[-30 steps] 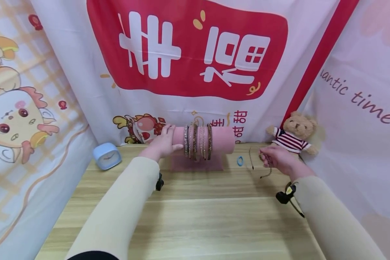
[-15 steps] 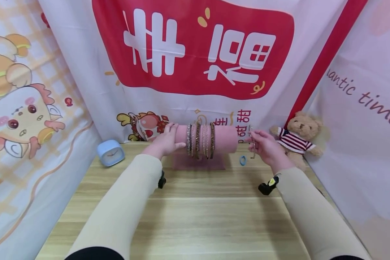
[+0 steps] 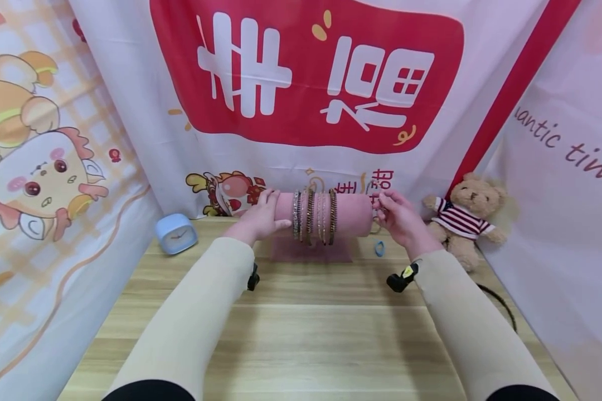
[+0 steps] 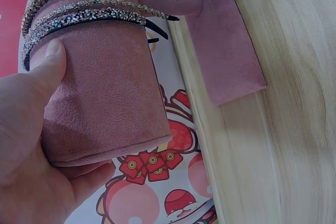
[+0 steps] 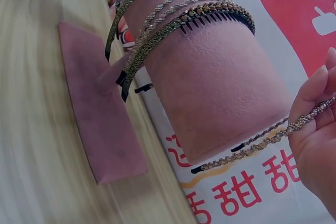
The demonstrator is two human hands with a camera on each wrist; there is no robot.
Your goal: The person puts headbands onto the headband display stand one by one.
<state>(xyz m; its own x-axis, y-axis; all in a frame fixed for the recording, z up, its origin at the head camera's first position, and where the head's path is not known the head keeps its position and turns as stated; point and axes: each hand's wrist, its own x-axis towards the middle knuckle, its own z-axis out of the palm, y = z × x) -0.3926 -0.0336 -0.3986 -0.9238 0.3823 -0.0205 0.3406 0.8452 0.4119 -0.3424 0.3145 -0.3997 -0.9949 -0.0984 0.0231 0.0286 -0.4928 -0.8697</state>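
A pink plush headband stand (image 3: 352, 216), a horizontal roll on a flat base, carries several glittery headbands (image 5: 163, 30) around its middle. My left hand (image 3: 258, 219) grips the roll's left end, its thumb on the near side and the other fingers partly hidden behind. At the other end my right hand (image 3: 400, 220) holds a beaded headband (image 5: 262, 146) with black tips. In the right wrist view this headband lies beside the roll's bare right end, its two ends pointing towards the stand's base (image 5: 100, 108).
A blue clock (image 3: 176, 233) stands to the left of the stand. A small blue ring (image 3: 379, 248) lies on the wooden table (image 3: 306, 334) below my right hand. A teddy bear (image 3: 464, 223) sits at the right against the cloth wall, with a dark curved band (image 3: 504, 303) nearby.
My right hand has lifted the beaded headband from the table near the bear and carried it left to the roll's right end. My left hand keeps its grip. The view has shifted slightly.
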